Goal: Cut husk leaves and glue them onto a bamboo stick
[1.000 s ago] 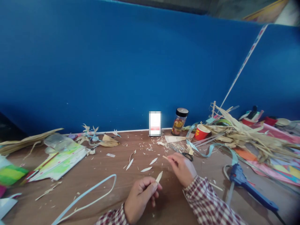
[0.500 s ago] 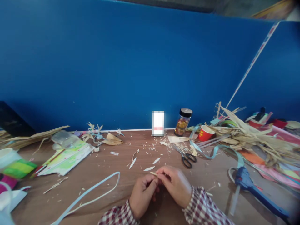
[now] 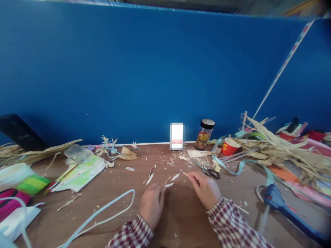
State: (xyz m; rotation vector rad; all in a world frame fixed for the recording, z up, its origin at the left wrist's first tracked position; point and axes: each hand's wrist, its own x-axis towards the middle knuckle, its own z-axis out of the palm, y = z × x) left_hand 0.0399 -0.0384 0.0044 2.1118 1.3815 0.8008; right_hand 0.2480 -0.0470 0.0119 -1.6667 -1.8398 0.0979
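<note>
My right hand (image 3: 205, 190) is closed, pinching a thin pale stick (image 3: 185, 174) whose tip points up and left past the fingertips. Lower and to the left, my left hand (image 3: 152, 202) rests over the table with its thumb and forefinger slightly apart, somewhat blurred. Its fingertips are at the near end of a white leaf-shaped piece (image 3: 169, 185); whether they touch it I cannot tell. Two similar slim pieces lie beyond, one white leaf shape (image 3: 175, 177) between the hands and another (image 3: 149, 179) farther left. Black-handled scissors (image 3: 213, 173) lie just behind my right hand.
Pale shavings (image 3: 201, 162) are scattered near a lidded jar (image 3: 204, 135) and a red paper cup (image 3: 230, 146). A blue glue gun (image 3: 278, 199) and dried husks (image 3: 281, 151) occupy the right. A light-blue strip loop (image 3: 103, 206) and painted sheet (image 3: 82, 174) lie left.
My hands, together at the stick before, have come apart. The right has moved up and right with the stick; the left has let go of it and reached toward the white leaf-shaped piece.
</note>
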